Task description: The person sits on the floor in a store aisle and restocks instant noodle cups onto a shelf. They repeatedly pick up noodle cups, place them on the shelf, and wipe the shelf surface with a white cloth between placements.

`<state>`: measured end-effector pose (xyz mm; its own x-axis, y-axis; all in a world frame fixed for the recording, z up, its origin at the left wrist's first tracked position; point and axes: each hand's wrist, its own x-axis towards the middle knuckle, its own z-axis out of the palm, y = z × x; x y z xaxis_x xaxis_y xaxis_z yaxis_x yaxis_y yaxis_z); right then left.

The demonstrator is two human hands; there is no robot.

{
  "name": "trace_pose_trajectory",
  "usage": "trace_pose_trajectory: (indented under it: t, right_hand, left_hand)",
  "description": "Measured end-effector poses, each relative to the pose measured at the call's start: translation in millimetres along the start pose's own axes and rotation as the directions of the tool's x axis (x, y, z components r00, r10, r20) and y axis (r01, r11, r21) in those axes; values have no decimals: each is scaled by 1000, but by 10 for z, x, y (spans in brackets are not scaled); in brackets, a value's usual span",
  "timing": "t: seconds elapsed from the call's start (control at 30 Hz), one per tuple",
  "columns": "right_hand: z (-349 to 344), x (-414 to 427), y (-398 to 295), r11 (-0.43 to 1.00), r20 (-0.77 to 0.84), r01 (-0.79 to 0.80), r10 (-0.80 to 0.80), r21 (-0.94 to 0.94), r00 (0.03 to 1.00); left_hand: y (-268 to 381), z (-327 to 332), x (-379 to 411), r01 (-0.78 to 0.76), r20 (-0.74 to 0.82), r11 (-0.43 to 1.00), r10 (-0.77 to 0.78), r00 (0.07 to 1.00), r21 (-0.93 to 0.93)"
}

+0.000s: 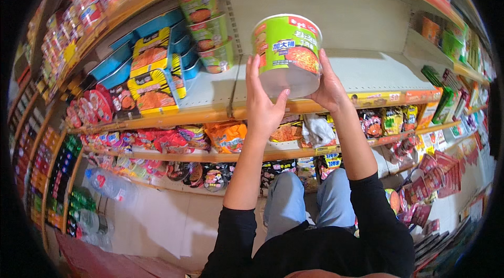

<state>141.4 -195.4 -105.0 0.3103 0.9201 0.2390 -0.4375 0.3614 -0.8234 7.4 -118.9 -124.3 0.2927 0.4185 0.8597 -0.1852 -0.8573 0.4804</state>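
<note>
A large green instant noodle tub (289, 48) is held between my two hands in front of a store shelf (366, 69). My left hand (264, 97) grips its left side, the thumb near its lower edge. On the other side, my right hand (330, 85) has its fingers against the tub wall. Further left on the same shelf, similar green noodle tubs (212, 38) stand in a stack, beside yellow and black noodle packs (151, 77) and blue trays (118, 69).
Bagged noodles (226, 136) fill the shelf below, with a white cloth (317, 130) among them. Bottles of water (108, 185) stand low at the left. Red noodle tubs (425, 183) are on the floor at the right. An orange shelf edge (189, 114) runs across in front of me.
</note>
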Motion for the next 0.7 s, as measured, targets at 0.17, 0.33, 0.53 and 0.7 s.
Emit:
trace_pose_trajectory:
  t: [0.17, 0.33, 0.53, 0.7]
  right_hand:
    - [-2, 230, 200, 985, -52, 46, -55, -168, 997]
    - [267, 631, 485, 910, -28, 182, -207, -374, 978]
    - [532, 1334, 1107, 428, 126, 403, -544, -809, 830]
    - [587, 1620, 1476, 395, 132, 321, -437, -861, 890]
  left_hand:
    - [-237, -315, 45, 51, 17, 991, -50, 999, -120]
    - [-722, -753, 287, 501, 163, 831, -474, 865, -243]
    - [-1282, -1106, 604, 706, 166, 658, -690, 704, -262]
    - [-1754, -1225, 721, 774, 183, 532, -770, 611, -342]
